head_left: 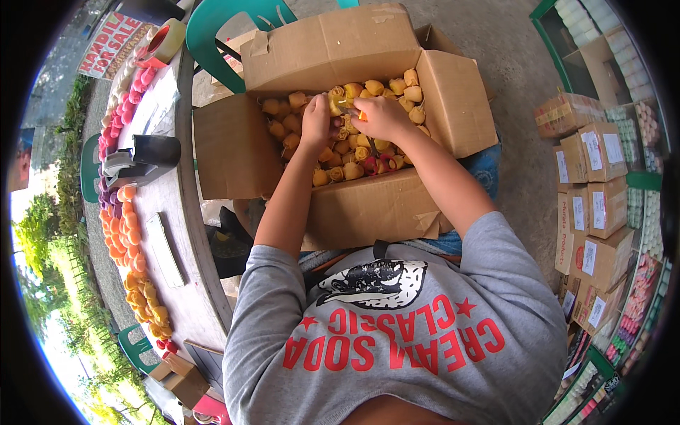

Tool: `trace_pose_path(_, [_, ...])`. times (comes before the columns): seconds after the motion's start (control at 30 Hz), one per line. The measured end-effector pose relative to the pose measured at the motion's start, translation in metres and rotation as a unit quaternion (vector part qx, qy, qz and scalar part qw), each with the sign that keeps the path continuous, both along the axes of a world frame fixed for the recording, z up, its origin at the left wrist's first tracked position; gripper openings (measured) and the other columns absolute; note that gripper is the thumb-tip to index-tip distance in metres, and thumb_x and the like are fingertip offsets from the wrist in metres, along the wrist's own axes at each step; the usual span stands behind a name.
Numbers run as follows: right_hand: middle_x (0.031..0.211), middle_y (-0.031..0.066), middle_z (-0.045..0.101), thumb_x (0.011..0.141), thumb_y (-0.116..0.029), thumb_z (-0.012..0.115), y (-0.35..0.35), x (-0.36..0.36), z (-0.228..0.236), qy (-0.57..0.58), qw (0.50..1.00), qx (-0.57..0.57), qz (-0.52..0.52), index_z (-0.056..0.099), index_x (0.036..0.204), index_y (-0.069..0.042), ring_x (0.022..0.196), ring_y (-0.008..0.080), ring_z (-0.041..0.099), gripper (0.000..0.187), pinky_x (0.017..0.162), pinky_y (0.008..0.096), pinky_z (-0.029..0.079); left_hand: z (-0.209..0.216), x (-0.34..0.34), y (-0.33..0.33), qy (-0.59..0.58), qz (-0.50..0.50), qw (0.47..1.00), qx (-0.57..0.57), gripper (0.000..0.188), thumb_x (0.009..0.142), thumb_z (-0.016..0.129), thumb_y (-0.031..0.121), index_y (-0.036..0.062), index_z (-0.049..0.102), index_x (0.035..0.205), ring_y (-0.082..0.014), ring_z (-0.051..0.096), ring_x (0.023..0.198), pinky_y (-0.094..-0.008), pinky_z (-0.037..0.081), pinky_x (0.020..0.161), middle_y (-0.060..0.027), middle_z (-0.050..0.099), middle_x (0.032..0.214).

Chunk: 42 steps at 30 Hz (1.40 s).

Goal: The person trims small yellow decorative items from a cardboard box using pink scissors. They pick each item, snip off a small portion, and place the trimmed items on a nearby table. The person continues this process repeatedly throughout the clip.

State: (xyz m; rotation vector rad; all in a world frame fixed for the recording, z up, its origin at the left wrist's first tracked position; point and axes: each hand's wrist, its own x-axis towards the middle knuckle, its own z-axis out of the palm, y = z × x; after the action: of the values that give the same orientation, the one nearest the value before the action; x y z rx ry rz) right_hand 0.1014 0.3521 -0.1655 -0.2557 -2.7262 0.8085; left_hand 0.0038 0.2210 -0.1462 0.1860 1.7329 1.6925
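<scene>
Both arms reach over an open cardboard box point(340, 49) filled with yellow rose-shaped candles point(352, 170). At its far middle, my left hand point(316, 122) is closed, with a yellow rose-shaped candle point(336, 101) at its fingertips. My right hand point(384, 119) is closed round a small cutting tool with an orange handle point(362, 115); its metal tip points left toward that candle. Whether the tip touches the candle is hard to tell. Red-handled scissors point(380, 164) lie on the candles, just below my right hand.
To the left, a long table point(166, 212) carries rows of pink, orange and yellow pieces point(122, 237), a tape dispenser point(142, 157), a tape roll point(164, 44) and a white phone-like slab point(164, 250). A green chair point(212, 32) stands behind the box. Stacked cartons point(598, 205) and shelves line the right.
</scene>
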Motion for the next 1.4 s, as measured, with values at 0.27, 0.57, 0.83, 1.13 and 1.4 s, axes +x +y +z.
trace_pose_path(0.27, [0.067, 0.0111, 0.065, 0.076, -0.028, 0.062, -0.007, 0.002, 0.013, -0.009, 0.999, 0.050, 0.007, 0.061, 0.075, -0.010, 0.065, 0.0297, 0.066, 0.018, 0.057, 0.0425, 0.052, -0.007, -0.006, -0.008, 0.000, -0.067, 0.998, -0.013, 0.037, 0.095, 0.038, 0.035, 0.0042, 0.054, 0.081, -0.0112, 0.045, 0.042, -0.0259, 0.037, 0.038, -0.0035, 0.051, 0.057])
trace_pose_path(0.57, [0.068, 0.0105, 0.066, 0.075, -0.017, 0.059, -0.016, -0.002, 0.021, -0.009, 0.996, 0.065, -0.063, 0.062, 0.072, -0.009, 0.064, 0.0281, 0.067, 0.009, 0.056, 0.0412, 0.052, 0.002, -0.002, -0.006, 0.118, 0.015, 0.993, -0.006, 0.039, 0.096, 0.041, 0.031, 0.0020, 0.057, 0.075, -0.0095, 0.043, 0.040, -0.0262, 0.036, 0.038, -0.0021, 0.048, 0.055])
trace_pose_path(0.83, [0.075, 0.0157, 0.066, 0.081, -0.020, 0.057, -0.002, -0.009, 0.011, -0.101, 0.985, 0.017, -0.137, 0.061, 0.079, -0.005, 0.071, 0.0328, 0.066, 0.016, 0.062, 0.0442, 0.052, 0.008, -0.004, -0.007, 0.111, -0.018, 0.993, 0.023, 0.036, 0.096, 0.040, 0.029, 0.0021, 0.058, 0.079, -0.0093, 0.044, 0.044, -0.0253, 0.037, 0.040, -0.0026, 0.050, 0.058])
trace_pose_path(1.13, [0.086, 0.0150, 0.067, 0.083, -0.028, 0.057, 0.017, -0.011, 0.022, -0.162, 0.965, -0.040, -0.203, 0.065, 0.094, -0.006, 0.083, 0.0318, 0.066, 0.026, 0.073, 0.0436, 0.053, -0.014, -0.042, -0.022, 0.413, 0.073, 0.882, -0.215, 0.031, 0.094, 0.043, 0.034, 0.0058, 0.053, 0.087, -0.0224, 0.055, 0.066, -0.0339, 0.045, 0.063, -0.0084, 0.052, 0.070])
trace_pose_path(1.4, [0.091, 0.0141, 0.067, 0.086, -0.032, 0.055, 0.024, -0.005, 0.016, -0.224, 0.956, -0.029, -0.185, 0.061, 0.098, -0.006, 0.087, 0.0304, 0.065, 0.029, 0.073, 0.0435, 0.052, 0.003, -0.016, -0.023, 0.564, -0.081, 0.757, -0.320, 0.025, 0.082, 0.061, 0.025, 0.0100, 0.053, 0.101, -0.0328, 0.061, 0.091, -0.0416, 0.049, 0.074, -0.0125, 0.063, 0.097])
